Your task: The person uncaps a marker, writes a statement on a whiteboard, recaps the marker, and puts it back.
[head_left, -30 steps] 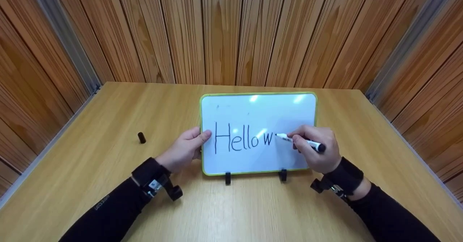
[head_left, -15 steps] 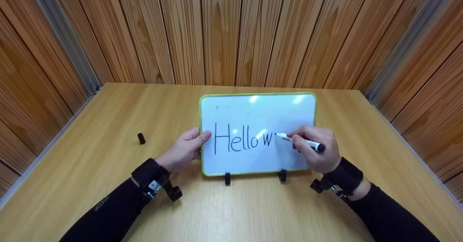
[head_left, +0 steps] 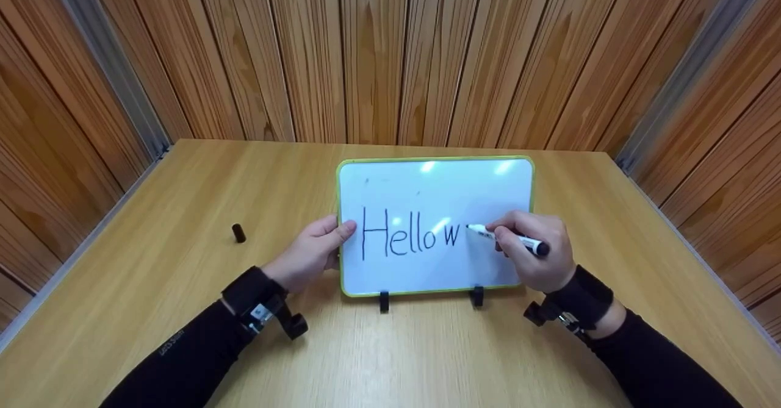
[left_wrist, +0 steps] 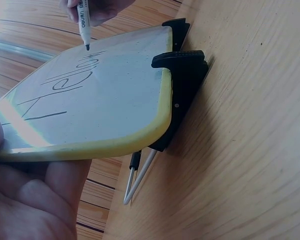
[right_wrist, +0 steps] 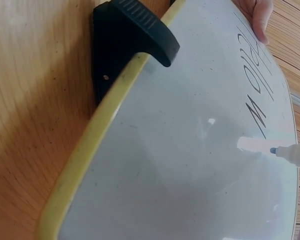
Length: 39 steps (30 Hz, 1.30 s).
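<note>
A small whiteboard [head_left: 415, 274] with a yellow-green rim leans back on a stand [left_wrist: 182, 82], whose black hooks hold its lower edge. "Hello w" is written across it in dark ink. My left hand [head_left: 308, 250] grips the board's left edge, thumb on the front and fingers behind, as the left wrist view shows. My right hand [head_left: 540, 249] pinches a white marker [head_left: 482, 232] with a black end. The marker's tip [right_wrist: 274, 150] is right at the board's surface, just right of the "w". In the right wrist view only a little of the right hand shows, at the right edge.
A dark marker cap [head_left: 238, 233] lies on the wooden table [head_left: 152, 261] to the left of the board. Wood-plank walls [head_left: 372, 54] rise behind and on both sides. The stand's wire leg [left_wrist: 140, 177] props it from behind.
The marker's tip has shifted very slightly to the right, a little farther from the "w". The left hand and the board stay in place, and the writing looks the same.
</note>
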Motion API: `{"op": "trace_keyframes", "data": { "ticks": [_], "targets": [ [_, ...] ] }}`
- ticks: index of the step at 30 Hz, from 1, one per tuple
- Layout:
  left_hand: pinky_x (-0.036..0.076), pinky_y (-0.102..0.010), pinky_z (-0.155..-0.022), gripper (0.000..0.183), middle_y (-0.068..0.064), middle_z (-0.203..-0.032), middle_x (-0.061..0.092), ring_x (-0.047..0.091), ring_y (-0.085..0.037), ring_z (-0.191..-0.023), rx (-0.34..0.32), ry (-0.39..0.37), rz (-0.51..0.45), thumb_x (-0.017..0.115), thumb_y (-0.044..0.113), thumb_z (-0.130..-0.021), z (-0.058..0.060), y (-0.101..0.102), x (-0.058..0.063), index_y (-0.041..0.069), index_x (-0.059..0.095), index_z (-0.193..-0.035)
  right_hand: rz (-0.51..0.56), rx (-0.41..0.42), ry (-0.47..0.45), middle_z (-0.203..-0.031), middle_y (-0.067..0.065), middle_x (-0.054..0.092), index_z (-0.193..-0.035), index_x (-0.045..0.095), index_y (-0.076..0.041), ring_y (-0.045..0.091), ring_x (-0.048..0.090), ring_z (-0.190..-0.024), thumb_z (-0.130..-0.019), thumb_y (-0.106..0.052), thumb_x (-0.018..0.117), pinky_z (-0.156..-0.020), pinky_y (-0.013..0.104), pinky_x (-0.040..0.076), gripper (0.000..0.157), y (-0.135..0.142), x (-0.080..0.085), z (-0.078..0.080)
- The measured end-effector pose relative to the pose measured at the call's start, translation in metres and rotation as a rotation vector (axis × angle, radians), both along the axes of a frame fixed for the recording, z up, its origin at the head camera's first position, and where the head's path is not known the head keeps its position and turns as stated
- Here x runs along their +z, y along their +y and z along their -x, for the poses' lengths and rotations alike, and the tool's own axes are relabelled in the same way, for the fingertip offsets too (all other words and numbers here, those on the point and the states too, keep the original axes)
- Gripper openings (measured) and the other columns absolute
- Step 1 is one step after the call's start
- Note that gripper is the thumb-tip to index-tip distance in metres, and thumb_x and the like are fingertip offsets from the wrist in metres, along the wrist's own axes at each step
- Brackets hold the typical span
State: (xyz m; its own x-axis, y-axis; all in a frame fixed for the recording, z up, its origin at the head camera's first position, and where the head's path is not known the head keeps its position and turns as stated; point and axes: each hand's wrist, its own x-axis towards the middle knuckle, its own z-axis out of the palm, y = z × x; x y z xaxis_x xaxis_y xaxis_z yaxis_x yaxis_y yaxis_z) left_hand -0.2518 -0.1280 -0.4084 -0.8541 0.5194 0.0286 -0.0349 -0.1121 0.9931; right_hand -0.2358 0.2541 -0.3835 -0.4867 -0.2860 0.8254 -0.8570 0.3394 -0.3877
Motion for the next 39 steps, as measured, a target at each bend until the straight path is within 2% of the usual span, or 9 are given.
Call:
{"op": "trace_keyframes", "data": {
  "ticks": [7,18,27,39],
  "targets": [
    [0.061,-0.05,-0.106,0.053,-0.023,-0.154,0.065,0.069,-0.036,-0.135,-0.007,-0.001,0.006,0.044,0.029,-0.123,-0.0003,-0.0012,0.0005,-0.003,0.042,-0.166,-0.001,-0.009,-0.019,-0.067,-0.004,0.066,-0.086,0.08,-0.003,0.01,0.053,-0.053,-0.093,0.01,0.063,-0.046,0.021,0.035,0.022,-0.0002,-0.0011,0.0003],
    [0.06,-0.05,-0.107,0.053,-0.023,-0.154,0.064,0.069,-0.037,-0.136,-0.019,0.009,0.004,0.043,0.029,-0.123,0.0002,-0.0024,0.0006,-0.003,0.042,-0.166,-0.048,0.028,-0.022,-0.069,-0.004,0.067,-0.088,0.081,-0.004,0.01,0.056,-0.055,-0.092,0.011,0.064,-0.046,0.022,0.038,0.023,-0.001,-0.0016,0.0018],
    [0.06,-0.05,-0.107,0.052,-0.023,-0.153,0.065,0.07,-0.035,-0.135,-0.001,-0.009,0.002,0.044,0.028,-0.123,0.0008,-0.0005,0.0,-0.003,0.044,-0.165,-0.076,0.08,-0.006,-0.067,-0.006,0.068,-0.083,0.079,-0.007,0.008,0.049,-0.049,-0.09,0.01,0.064,-0.045,0.019,0.036,0.023,-0.0025,-0.0034,0.0022],
    [0.059,-0.051,-0.109,0.054,-0.022,-0.156,0.064,0.068,-0.036,-0.138,-0.008,-0.016,0.0,0.045,0.03,-0.123,0.0002,-0.0018,0.0011,-0.001,0.042,-0.166,-0.04,-0.005,-0.049,-0.064,-0.001,0.065,-0.079,0.076,-0.005,0.011,0.049,-0.049,-0.092,0.012,0.063,-0.043,0.022,0.035,0.025,0.0007,-0.0027,-0.0004]
  ]
}}
